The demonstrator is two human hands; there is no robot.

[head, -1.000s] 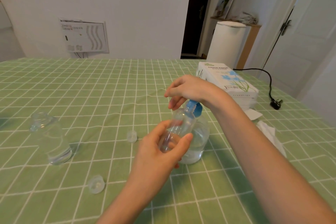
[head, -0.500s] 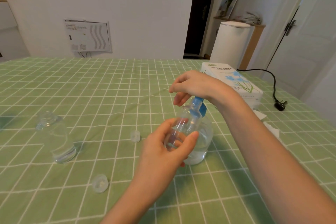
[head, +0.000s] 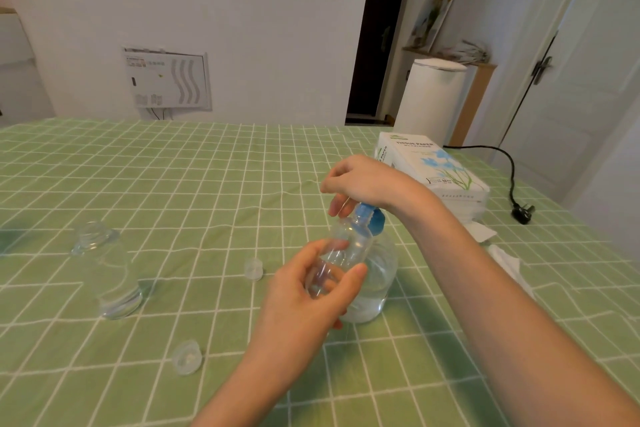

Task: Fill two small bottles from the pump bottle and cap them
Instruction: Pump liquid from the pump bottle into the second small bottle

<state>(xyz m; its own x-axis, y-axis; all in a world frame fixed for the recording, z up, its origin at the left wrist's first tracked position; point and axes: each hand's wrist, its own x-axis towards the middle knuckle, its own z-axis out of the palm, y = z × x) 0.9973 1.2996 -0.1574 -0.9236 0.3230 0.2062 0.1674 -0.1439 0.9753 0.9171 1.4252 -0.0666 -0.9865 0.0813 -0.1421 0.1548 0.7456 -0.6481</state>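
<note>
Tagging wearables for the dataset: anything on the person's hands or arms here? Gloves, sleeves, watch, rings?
Nothing visible. Left hand and right hand are bare, with no gloves, rings or markings showing. Both forearms are uncovered to the frame edge, with no sleeve, watch or band.

The tabletop (head: 173, 184) is wearing a matt green cloth with a white grid, lying slightly creased. The small bottle (head: 341, 253) in the left hand (head: 304, 302) is showing clear, glossy plastic, as are the pump bottle (head: 377, 274) with its smooth blue plastic head (head: 372, 218), the second small bottle (head: 107, 270) and two translucent caps (head: 187, 357) (head: 253, 269). The tissue pack (head: 433, 170) is gleaming like thin plastic wrap; crumpled white tissue (head: 505, 263) is looking soft and matt.
</note>
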